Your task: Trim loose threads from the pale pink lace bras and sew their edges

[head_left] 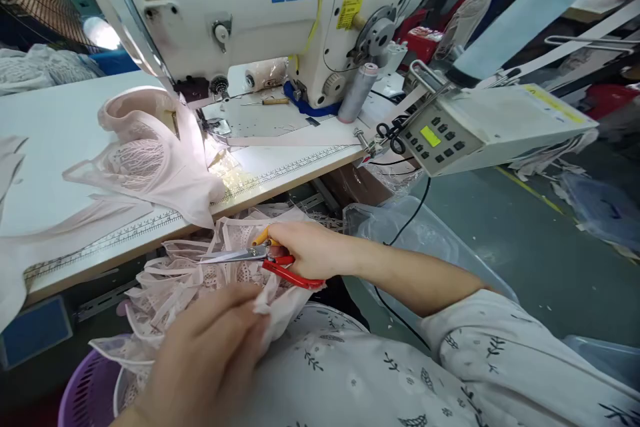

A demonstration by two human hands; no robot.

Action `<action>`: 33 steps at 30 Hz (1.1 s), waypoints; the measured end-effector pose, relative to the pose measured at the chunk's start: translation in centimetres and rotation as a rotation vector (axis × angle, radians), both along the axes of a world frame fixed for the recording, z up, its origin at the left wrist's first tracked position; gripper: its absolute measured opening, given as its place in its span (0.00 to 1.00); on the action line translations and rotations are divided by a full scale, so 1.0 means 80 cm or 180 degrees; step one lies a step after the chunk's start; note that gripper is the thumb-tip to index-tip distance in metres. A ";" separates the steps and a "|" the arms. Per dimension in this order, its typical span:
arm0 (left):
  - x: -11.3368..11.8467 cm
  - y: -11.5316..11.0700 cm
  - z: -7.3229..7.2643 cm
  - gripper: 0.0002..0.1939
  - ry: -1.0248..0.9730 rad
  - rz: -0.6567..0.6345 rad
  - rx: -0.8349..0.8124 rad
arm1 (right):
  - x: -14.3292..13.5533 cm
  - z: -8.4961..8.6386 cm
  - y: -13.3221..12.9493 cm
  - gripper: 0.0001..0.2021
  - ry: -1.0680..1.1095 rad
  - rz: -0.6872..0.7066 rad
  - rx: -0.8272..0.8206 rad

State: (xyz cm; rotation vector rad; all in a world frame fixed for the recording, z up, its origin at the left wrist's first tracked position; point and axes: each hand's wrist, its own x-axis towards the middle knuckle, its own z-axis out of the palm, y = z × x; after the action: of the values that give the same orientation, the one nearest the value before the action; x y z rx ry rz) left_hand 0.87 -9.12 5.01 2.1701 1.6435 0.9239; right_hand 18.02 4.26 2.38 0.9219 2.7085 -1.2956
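My right hand [305, 247] is wrapped round the scissors [287, 270], which have red and orange handles; their blades point left over a heap of pale pink lace garments [175, 287] in my lap. Blurred by motion, my left hand [215, 340] pinches a piece of pale fabric [280, 310] just below the blades. On the white table [50, 113], a pale pink bra [145, 153] lies with its edge at the needle area of the sewing machine [240, 7].
A control box [495, 127] is mounted right of the machine, with a thread cone [357, 93] nearby. Below are a clear plastic bin [450, 240], a black cable [417, 213] and a purple basket [90, 387]. The table edge runs just above my hands.
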 end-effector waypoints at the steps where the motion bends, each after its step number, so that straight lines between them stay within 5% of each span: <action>1: -0.001 0.006 -0.003 0.05 -0.0057 0.0050 0.0049 | 0.005 -0.001 0.002 0.11 0.0110 -0.0061 -0.0145; 5: -0.008 0.026 -0.013 0.10 -0.0361 0.0582 -0.0230 | 0.022 -0.017 0.005 0.08 0.1161 -0.0137 -0.1604; 9: -0.012 0.031 -0.024 0.10 -0.0689 0.1152 -0.0351 | 0.026 -0.043 0.000 0.21 0.1985 -0.0174 -0.2449; 15: -0.010 0.028 -0.042 0.03 -0.1104 0.1957 -0.0332 | 0.018 -0.065 -0.018 0.20 0.2025 -0.1149 -0.2127; 20: -0.002 0.032 -0.041 0.08 -0.1849 0.2200 -0.0488 | 0.011 -0.072 -0.024 0.16 0.2294 -0.1181 -0.1853; 27: -0.012 0.036 -0.046 0.17 -0.2407 0.1743 -0.0588 | 0.007 -0.077 -0.024 0.19 0.2357 -0.0959 -0.1733; 33: -0.021 0.036 -0.053 0.20 -0.2563 0.1686 -0.0882 | -0.004 -0.079 -0.025 0.14 0.2257 -0.1364 -0.1398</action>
State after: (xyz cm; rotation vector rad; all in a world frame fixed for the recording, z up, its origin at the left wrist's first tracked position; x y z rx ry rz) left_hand -0.81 -6.22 0.73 0.9607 1.7525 1.3616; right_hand 17.72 2.26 -3.97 1.1937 2.4826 -2.5996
